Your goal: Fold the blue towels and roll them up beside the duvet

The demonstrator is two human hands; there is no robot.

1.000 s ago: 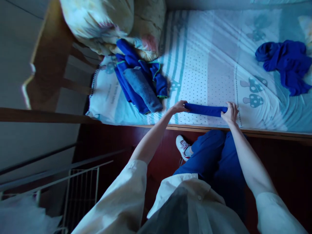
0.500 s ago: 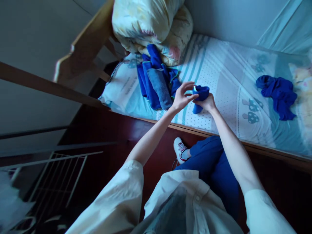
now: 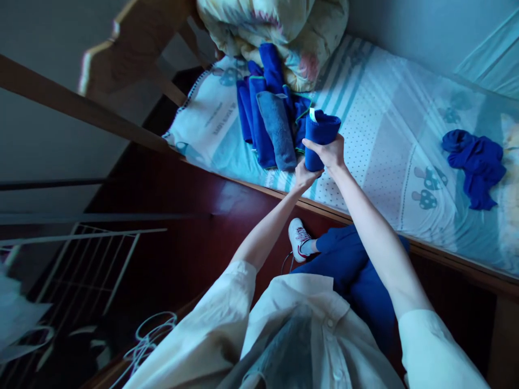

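Observation:
Between my hands, over the front of the bed, is a rolled blue towel (image 3: 321, 129) held upright, with a small white tag at its top edge. My right hand (image 3: 331, 153) is wrapped round its right side, thumb across the front. At its bottom end, my left hand (image 3: 307, 175) grips from below; part of those fingers is hidden. Just behind and left lies a pile of folded blue towels (image 3: 253, 116), some with green edging. A rolled grey-blue towel (image 3: 277, 129) rests on top of them.
The bed (image 3: 365, 113) has a patterned sheet. A bundled quilt (image 3: 279, 24) sits at its head end, beside a wooden headboard (image 3: 138, 43). Crumpled blue cloth (image 3: 474, 165) lies toward the right. At lower left are a white metal rack (image 3: 93, 265) and a coiled cable (image 3: 148, 340).
My left hand has gone from the towel's upper left side down to its bottom end. The towel now stands taller and more upright in my hands. The view has shifted slightly.

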